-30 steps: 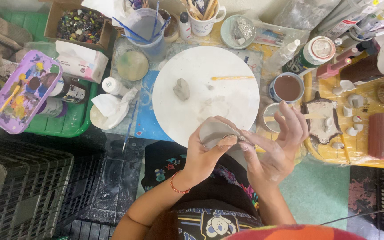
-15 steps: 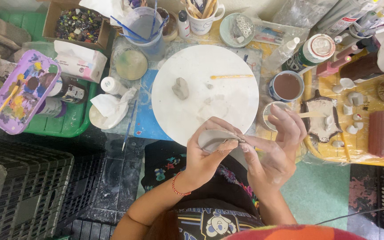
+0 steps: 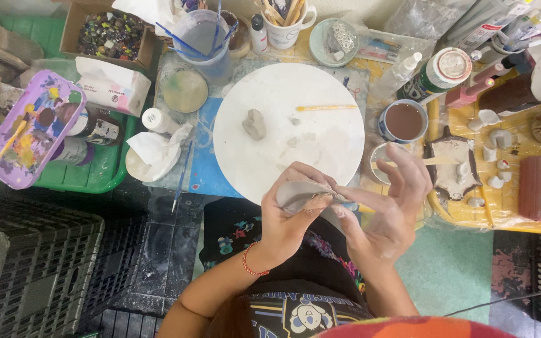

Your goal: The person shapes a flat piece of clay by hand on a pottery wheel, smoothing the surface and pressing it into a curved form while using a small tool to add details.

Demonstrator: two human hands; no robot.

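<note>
Here, from the head camera, I look straight down at both hands working a piece of grey clay just off the near edge of a round white board. My left hand cups the clay from below, fingers curled around its rim and thumb pressed on top, so its grip is closed on the piece. My right hand is half open: the thumb and forefinger pinch the clay's right end, while the other fingers fan upward, loose and apart. A red string bracelet sits on the left wrist.

On the board lies a small grey lump near the middle, well apart from the hands, and a yellow stick toward the far right. Just right of the board stands a cup of brown liquid, and nearer the right hand a second cup partly hidden by its fingers. Beyond that a yellow tray carries a dark dish smeared with pale clay and several small white pieces.

Left of the board I see a crumpled tissue, a clear tub with blue brushes at the far side of the bench, a purple palette resting on a green tray, and a cardboard box of coloured bits. Dark crates stand at the lower left.
</note>
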